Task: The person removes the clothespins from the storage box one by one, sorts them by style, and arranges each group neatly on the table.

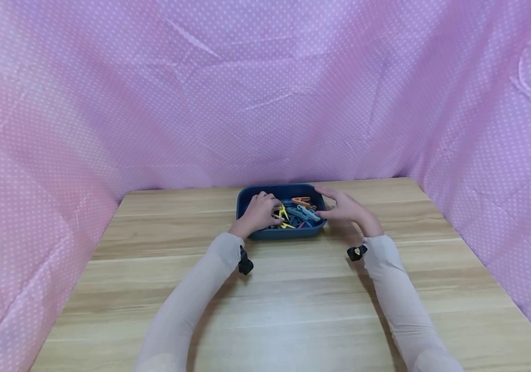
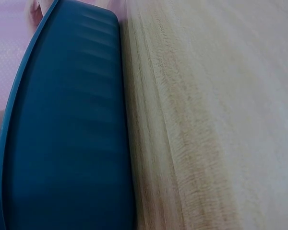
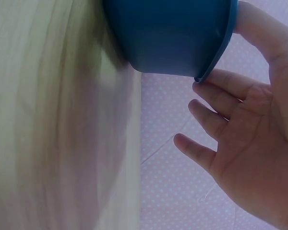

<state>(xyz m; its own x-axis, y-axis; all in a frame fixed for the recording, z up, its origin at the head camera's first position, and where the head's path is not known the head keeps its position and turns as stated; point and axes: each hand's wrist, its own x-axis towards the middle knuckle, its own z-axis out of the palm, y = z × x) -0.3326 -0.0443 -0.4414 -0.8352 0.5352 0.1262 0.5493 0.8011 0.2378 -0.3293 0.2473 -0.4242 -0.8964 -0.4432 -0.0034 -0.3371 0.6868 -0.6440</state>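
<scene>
A dark blue rectangular box [image 1: 284, 234] stands at the table's far edge with several plastic clothespins inside. Reaching over its left side, my left hand [image 1: 259, 211] has its fingers down among them, thumb and index finger beside a yellow clothespin [image 1: 284, 212]. I cannot tell whether they pinch it. My right hand [image 1: 342, 205] is at the box's right end, its thumb and a fingertip right at the rim. In the right wrist view the fingers [image 3: 209, 120] are spread and fairly straight. An orange clothespin [image 1: 301, 200] and a pale blue clothespin [image 1: 309, 213] lie near the right end.
The wood-grain table [image 1: 284, 310] stretches from the box toward me. Pink dotted cloth [image 1: 265, 103] hangs behind the table and along both sides. Each wrist carries a small black camera, such as the right wrist camera [image 1: 357, 252].
</scene>
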